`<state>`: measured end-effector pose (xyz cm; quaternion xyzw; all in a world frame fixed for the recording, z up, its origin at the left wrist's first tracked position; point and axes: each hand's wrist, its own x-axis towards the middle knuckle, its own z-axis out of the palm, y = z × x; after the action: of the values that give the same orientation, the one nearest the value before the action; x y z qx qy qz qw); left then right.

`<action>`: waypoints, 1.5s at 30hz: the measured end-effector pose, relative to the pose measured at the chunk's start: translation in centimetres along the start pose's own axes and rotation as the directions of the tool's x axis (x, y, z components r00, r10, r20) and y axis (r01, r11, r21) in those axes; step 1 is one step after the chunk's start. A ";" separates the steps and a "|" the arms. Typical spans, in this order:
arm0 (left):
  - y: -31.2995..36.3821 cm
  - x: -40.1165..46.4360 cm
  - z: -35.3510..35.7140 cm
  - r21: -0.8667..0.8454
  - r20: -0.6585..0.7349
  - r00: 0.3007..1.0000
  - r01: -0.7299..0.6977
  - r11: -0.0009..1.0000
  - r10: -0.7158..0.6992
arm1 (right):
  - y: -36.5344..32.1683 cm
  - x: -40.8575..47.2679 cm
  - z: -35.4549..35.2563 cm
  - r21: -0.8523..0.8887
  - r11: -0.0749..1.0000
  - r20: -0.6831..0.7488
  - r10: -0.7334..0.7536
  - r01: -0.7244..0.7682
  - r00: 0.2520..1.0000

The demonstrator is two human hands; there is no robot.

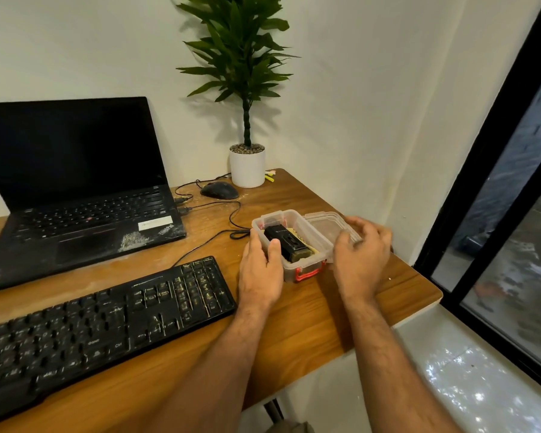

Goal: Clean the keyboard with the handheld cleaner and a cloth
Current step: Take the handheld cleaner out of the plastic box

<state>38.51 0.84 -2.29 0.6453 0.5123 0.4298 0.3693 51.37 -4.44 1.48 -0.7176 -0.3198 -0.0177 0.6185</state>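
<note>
Keyboard [107, 320]: black and dusty, laid at the near left of the wooden desk [310, 323], long axis running from near left to far right.
Handheld cleaner [286, 243]: black, laid inside the box, long axis from far left to near right.
Box [294, 270]: clear plastic with red latch, opened; something yellowish is seen under the cleaner.
Lid [325, 226]: clear, tilted at the box's right.
Left hand [261, 270]: the box's left wall is gripped, thumb over the rim.
Right hand [363, 254]: the lid is held by curled fingers.
Laptop [75, 189]: opened, placed far left.
</note>
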 end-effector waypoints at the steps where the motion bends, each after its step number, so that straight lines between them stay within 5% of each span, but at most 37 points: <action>1: -0.1 0.0 0.1 0.017 0.007 1.000 -0.015 1.000 0.014 | -1.1 -0.1 0.0 0.002 0.996 0.059 -0.092 0.092 0.994; 3: -0.1 0.0 0.1 0.040 0.014 0.999 -0.032 0.999 0.032 | -3.5 0.3 0.7 -0.039 0.978 0.294 -0.183 0.203 0.938; 7: 0.1 -0.1 -0.2 0.081 0.012 0.999 -0.049 0.995 0.048 | -6.6 1.4 2.9 -0.434 0.828 0.706 0.067 0.355 0.705; 11: 0.0 0.1 0.0 0.116 -0.001 0.999 -0.052 0.992 0.052 | -7.4 1.5 3.7 -0.554 0.726 0.747 0.218 0.407 0.628; 22: -0.2 0.2 0.3 0.140 -0.013 0.998 -0.059 0.988 0.061 | -7.5 1.4 4.5 -0.577 0.739 0.694 0.220 0.347 0.686; 29: -0.3 0.0 0.2 0.119 -0.067 0.989 -0.124 0.985 0.133 | -6.4 2.2 4.2 -0.426 0.900 0.678 0.245 0.098 0.693; 33: 0.6 -0.9 -0.2 0.108 -0.107 0.982 -0.144 0.984 0.156 | -6.5 2.3 3.3 -0.113 0.970 0.686 0.233 -0.216 0.689; 37: 1.5 -2.9 -1.2 -0.022 -0.110 0.950 -0.296 0.955 0.292 | -7.4 1.3 2.1 0.119 0.882 0.765 0.212 -0.456 0.608; 40: 2.2 -4.5 -3.5 -0.263 -0.180 0.959 -0.262 0.928 0.220 | -8.1 -0.9 2.2 0.181 0.821 0.811 0.188 -0.542 0.555; 45: 0.7 -5.5 -10.3 -0.359 -0.257 0.964 -0.160 0.919 0.068 | -9.5 -6.1 4.2 0.248 0.755 0.875 0.095 -0.608 0.474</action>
<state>28.57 -4.33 1.11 0.5348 0.4223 0.6156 0.3959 40.41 -3.08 6.28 -0.4901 -0.3975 0.5410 0.5560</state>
